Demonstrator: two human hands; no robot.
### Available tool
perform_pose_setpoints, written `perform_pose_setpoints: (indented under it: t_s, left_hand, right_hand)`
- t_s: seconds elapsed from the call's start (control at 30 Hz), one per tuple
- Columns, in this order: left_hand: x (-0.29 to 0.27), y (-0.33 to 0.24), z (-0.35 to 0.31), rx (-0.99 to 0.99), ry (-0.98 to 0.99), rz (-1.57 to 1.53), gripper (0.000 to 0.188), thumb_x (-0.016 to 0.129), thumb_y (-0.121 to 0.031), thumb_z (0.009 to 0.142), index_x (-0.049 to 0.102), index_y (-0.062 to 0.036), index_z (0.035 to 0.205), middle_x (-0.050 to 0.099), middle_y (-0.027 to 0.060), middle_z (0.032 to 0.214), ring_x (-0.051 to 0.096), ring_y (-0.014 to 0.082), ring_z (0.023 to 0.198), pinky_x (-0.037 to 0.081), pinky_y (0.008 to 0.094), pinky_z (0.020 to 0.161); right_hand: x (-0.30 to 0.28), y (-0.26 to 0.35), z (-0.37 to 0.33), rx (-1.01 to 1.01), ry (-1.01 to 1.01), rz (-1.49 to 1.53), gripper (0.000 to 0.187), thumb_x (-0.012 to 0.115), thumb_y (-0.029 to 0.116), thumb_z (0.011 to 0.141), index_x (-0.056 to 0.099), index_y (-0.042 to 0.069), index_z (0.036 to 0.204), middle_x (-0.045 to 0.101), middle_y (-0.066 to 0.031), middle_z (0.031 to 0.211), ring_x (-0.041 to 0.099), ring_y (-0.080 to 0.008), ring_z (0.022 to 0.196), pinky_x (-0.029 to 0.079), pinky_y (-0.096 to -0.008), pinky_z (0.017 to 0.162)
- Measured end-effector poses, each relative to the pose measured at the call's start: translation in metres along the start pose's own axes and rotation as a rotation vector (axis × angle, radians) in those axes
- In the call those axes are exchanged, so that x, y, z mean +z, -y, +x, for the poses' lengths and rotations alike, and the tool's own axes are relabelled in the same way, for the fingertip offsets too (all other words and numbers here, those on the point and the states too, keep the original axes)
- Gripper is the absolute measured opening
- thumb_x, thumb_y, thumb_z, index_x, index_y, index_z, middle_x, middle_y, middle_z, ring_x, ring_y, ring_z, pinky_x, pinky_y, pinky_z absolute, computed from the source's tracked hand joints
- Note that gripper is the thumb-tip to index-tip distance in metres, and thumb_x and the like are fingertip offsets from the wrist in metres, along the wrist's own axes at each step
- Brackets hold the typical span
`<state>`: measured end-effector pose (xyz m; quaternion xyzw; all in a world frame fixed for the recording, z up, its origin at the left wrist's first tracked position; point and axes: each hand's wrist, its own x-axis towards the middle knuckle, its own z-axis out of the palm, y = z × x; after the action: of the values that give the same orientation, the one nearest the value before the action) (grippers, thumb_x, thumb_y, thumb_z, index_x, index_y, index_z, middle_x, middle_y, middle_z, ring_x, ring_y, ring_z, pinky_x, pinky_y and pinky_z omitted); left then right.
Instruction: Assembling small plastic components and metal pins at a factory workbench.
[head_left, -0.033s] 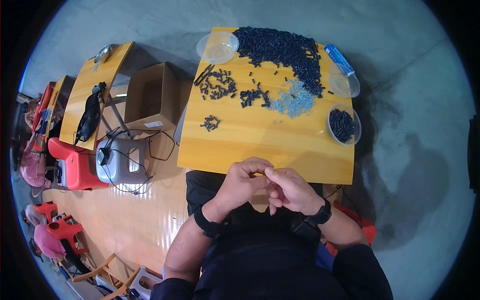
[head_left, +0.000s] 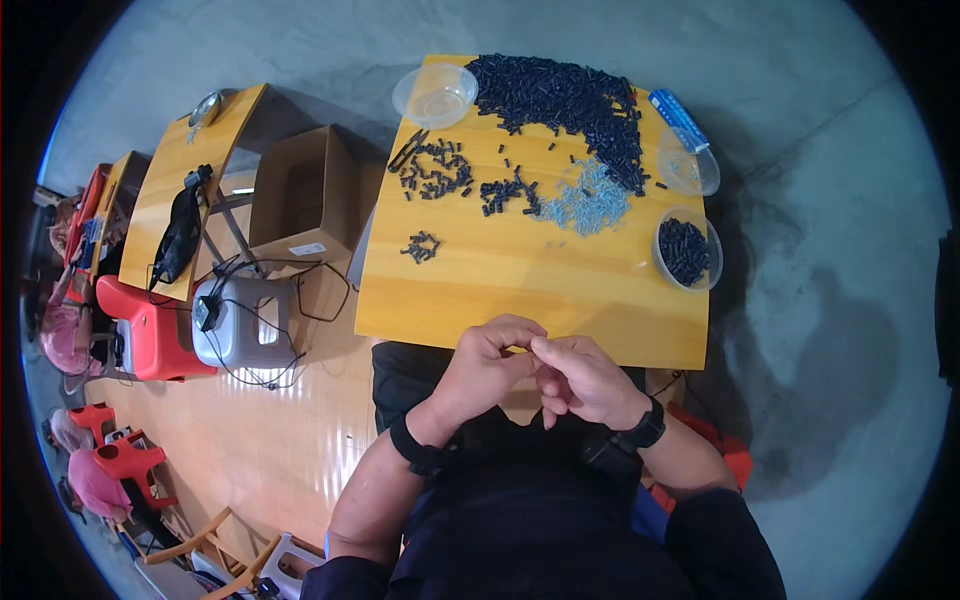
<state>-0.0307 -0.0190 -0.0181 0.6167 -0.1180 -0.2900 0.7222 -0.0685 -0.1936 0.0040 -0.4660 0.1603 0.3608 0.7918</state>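
Observation:
My left hand point(head_left: 488, 366) and my right hand point(head_left: 592, 384) meet just off the near edge of the yellow table point(head_left: 480, 300). Both are closed, thumbs and fingertips pinched together; anything between them is hidden. Beyond, a large heap of small black cylindrical pieces point(head_left: 570, 100) covers the table's far side. Beside it lies a pile of small pale blue, translucent pieces point(head_left: 588, 200). Smaller groups of black pieces are spread at the left point(head_left: 437, 170), in the middle point(head_left: 508, 192) and nearer me point(head_left: 420, 247). Dark tweezers point(head_left: 408, 150) rest by the left edge.
A round clear tub point(head_left: 440, 98) stands at the far left corner. On the right are a tub of black pieces point(head_left: 686, 250), a clear lid point(head_left: 690, 170) and a blue box point(head_left: 678, 118). A cardboard box point(head_left: 300, 200), grey stool point(head_left: 242, 320) and cables are on the left.

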Motion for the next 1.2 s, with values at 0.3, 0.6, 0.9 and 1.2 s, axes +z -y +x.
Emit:
perform_pose_setpoints:
  t_s: [0.3,0.6,0.9,1.2]
  left_hand:
    - [0.011,-0.005,0.003,0.031,-0.049,-0.029,0.033,0.063,0.007,0.082,0.061,0.0008,0.115,0.050,0.0125,0.130,0.059,0.0202,0.107,0.051,0.0283,0.084]
    - [-0.008,-0.131,-0.048,0.566,0.334,0.054,0.030,0.075,-0.015,0.077,0.068,0.0045,0.098,0.064,0.0257,0.099,0.065,0.0388,0.089,0.054,0.0439,0.075]
    - [0.018,-0.143,-0.073,0.924,0.333,-0.102,0.023,0.069,-0.010,0.080,0.065,0.0020,0.098,0.065,0.0228,0.101,0.068,0.0334,0.083,0.057,0.0375,0.066]
    - [0.013,-0.134,-0.071,1.071,0.091,-0.042,0.017,0.063,-0.010,0.077,0.069,0.0056,0.082,0.066,0.0254,0.099,0.069,0.0310,0.074,0.057,0.0339,0.059]
  right_hand:
    - [-0.029,0.020,-0.016,-0.235,-0.319,-0.151,0.033,0.054,0.029,0.093,0.059,0.000,0.078,0.053,-0.0050,0.055,0.052,-0.0139,0.042,0.047,-0.0270,0.042]
    - [-0.128,0.093,-0.025,-0.491,-1.040,-1.509,0.029,0.064,0.028,0.082,0.060,0.000,0.081,0.060,-0.0196,0.066,0.061,-0.0320,0.058,0.048,-0.0413,0.056]
    - [-0.075,0.077,0.057,-0.797,-0.745,-1.469,0.016,0.060,0.020,0.082,0.061,0.005,0.087,0.064,-0.0170,0.078,0.062,-0.0365,0.073,0.048,-0.0459,0.062]
    - [-0.060,0.094,0.138,-0.828,-0.628,-1.641,0.014,0.056,0.018,0.082,0.058,0.004,0.081,0.062,-0.0188,0.074,0.062,-0.0384,0.071,0.048,-0.0495,0.062]
